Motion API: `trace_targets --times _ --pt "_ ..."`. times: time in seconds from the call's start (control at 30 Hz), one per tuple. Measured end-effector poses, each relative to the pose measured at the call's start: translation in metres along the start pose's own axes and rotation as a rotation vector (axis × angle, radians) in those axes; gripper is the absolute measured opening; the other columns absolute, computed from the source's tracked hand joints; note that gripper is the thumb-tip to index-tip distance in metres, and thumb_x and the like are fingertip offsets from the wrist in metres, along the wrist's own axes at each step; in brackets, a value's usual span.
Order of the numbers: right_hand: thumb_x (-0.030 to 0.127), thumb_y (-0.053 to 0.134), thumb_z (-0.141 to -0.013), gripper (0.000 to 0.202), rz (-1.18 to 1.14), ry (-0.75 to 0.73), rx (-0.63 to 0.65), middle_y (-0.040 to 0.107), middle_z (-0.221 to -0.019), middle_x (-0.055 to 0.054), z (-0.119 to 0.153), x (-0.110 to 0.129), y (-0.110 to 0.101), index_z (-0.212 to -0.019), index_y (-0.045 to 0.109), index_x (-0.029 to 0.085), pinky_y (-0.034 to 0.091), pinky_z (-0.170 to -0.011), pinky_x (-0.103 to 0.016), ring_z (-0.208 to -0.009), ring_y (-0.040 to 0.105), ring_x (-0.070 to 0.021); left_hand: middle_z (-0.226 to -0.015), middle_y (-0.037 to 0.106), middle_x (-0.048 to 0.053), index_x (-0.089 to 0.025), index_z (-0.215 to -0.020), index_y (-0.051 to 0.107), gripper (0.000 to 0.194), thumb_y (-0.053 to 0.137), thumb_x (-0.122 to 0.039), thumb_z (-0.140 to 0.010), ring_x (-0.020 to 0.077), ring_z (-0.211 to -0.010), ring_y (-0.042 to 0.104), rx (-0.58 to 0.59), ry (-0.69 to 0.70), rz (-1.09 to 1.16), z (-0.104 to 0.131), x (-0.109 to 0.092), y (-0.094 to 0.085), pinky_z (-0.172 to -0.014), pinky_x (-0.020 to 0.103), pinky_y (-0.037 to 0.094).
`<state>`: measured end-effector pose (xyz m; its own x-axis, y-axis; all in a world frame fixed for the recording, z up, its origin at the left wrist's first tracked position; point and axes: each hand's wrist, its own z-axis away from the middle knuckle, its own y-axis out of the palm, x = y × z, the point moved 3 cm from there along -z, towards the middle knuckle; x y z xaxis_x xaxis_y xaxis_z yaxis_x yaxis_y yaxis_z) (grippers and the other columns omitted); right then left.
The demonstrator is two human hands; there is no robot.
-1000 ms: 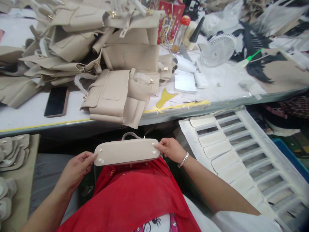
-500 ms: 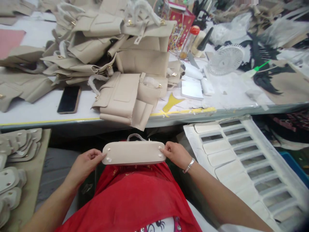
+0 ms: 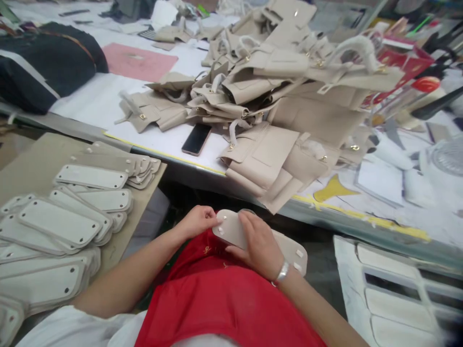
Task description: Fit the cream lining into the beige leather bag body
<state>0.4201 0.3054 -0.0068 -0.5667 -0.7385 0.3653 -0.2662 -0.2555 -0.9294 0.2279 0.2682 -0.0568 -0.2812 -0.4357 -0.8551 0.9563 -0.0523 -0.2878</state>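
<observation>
A long beige bag base [image 3: 289, 246] with rounded ends lies across my lap, small white-covered studs near its corners. My left hand [image 3: 198, 221] is closed, pinching the base's left end between thumb and fingers. Over the middle of the base, my right hand [image 3: 258, 246] is wrapped with its fingers on top and the thumb at the near edge. Part of a loop shows behind the base, and what lies under the base is hidden. A red apron [image 3: 231, 299] covers my lap below.
Several pale base panels [image 3: 58, 221] lie stacked on a board [image 3: 152, 188] at left. Beige bag pieces [image 3: 260, 154] pile up on the white table, near a phone [image 3: 196, 140] and a yellow scraper [image 3: 333, 189]. Cream panels [image 3: 394, 308] rest on a rack at right.
My view has turned to the left. My right hand has moved from the base's right end to its middle. The base now slants down to the right; my left hand stays at its left end.
</observation>
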Motion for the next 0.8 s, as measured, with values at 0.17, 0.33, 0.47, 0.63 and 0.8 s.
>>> trace_targets --times 0.17,0.33,0.47,0.63,0.8 --pt "0.052 0.066 -0.066 0.078 0.022 0.033 0.057 0.047 -0.124 -0.019 -0.027 0.01 0.03 -0.126 0.042 0.009 0.034 -0.095 -0.043 -0.113 0.043 -0.0312 -0.047 0.048 -0.004 -0.013 -0.061 0.053 0.034 0.065 -0.045 -0.067 0.0059 -0.042 0.037 0.002 -0.001 0.061 -0.004 -0.002 -0.002 -0.042 0.018 0.028" --pt "0.046 0.062 -0.064 0.063 0.021 0.083 0.052 0.052 -0.112 -0.015 -0.032 0.01 0.031 -0.115 0.047 0.011 0.035 -0.089 -0.039 -0.101 0.047 -0.0292 -0.049 0.048 -0.003 -0.012 -0.06 0.054 0.036 0.067 -0.046 -0.064 0.0061 -0.045 0.038 0.01 0.002 0.052 -0.007 -0.003 -0.006 -0.043 0.018 0.028" --pt "0.045 0.06 -0.063 0.056 0.035 0.098 0.057 0.053 -0.106 -0.013 -0.037 0.014 0.031 -0.109 0.048 0.014 0.037 -0.082 -0.036 -0.094 0.049 -0.0266 -0.05 0.05 -0.003 -0.012 -0.058 0.056 0.035 0.067 -0.045 -0.063 0.0068 -0.046 0.039 0.037 0.009 -0.014 -0.01 -0.004 -0.01 -0.043 0.019 0.029" --pt "0.05 0.058 -0.064 0.058 0.041 0.098 0.066 0.055 -0.104 -0.011 -0.038 0.014 0.034 -0.109 0.047 0.015 0.037 -0.079 -0.035 -0.093 0.049 -0.0261 -0.05 0.05 -0.003 -0.012 -0.057 0.057 0.035 0.069 -0.045 -0.06 0.0069 -0.046 0.039 0.067 0.035 -0.066 -0.015 -0.002 -0.013 -0.043 0.019 0.027" --pt "0.05 0.058 -0.066 0.06 0.021 0.074 0.056 0.055 -0.107 -0.013 -0.036 0.013 0.036 -0.112 0.047 0.013 0.037 -0.082 -0.035 -0.096 0.05 -0.0267 -0.05 0.051 -0.003 -0.012 -0.057 0.057 0.035 0.068 -0.044 -0.062 0.0075 -0.047 0.041 0.063 0.061 -0.108 -0.015 -0.003 -0.014 -0.044 0.02 0.029"
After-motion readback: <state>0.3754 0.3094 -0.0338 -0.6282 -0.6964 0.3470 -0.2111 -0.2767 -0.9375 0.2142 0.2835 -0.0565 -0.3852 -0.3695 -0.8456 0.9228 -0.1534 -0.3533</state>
